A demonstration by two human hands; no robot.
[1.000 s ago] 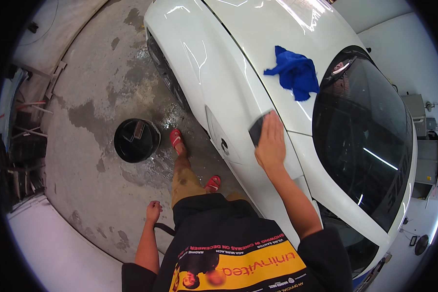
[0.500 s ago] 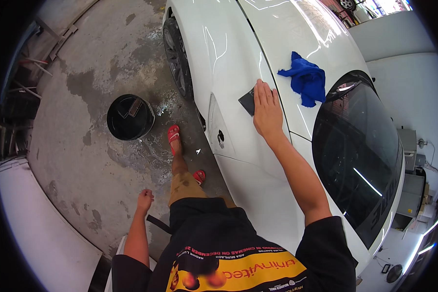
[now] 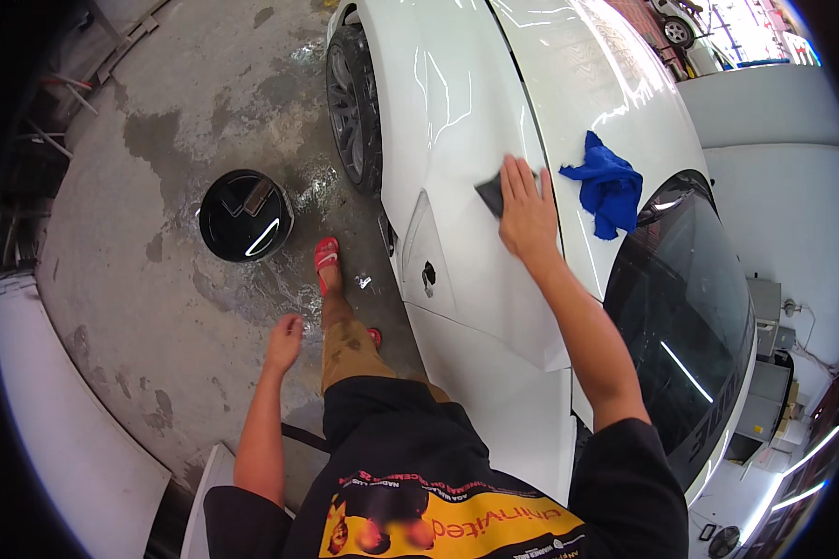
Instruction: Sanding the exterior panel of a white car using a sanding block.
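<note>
My right hand (image 3: 529,210) lies on the white fender (image 3: 466,200) of a car, fingers stretched forward and close together. Under it is a dark grey sheet that looks like sandpaper (image 3: 488,197), held against the paint. One corner of the sheet sticks out left of the fingers; the rest is hidden by the hand. A crumpled blue cloth (image 3: 608,186) rests on the hood just to the right. My left hand (image 3: 286,342) hangs over the floor beside my leg, fingers curled, with nothing visible in it.
A black bucket (image 3: 213,228) holding dark liquid stands on the wet concrete floor, with a brownish block (image 3: 259,197) at its top. The front wheel (image 3: 352,107) lies left of the fender. A dark windshield (image 3: 685,307) is to the right.
My right hand and the sheet have slid slightly forward along the fender. My left hand has risen a little. The view has shifted, so the car and cloth sit differently in it.
</note>
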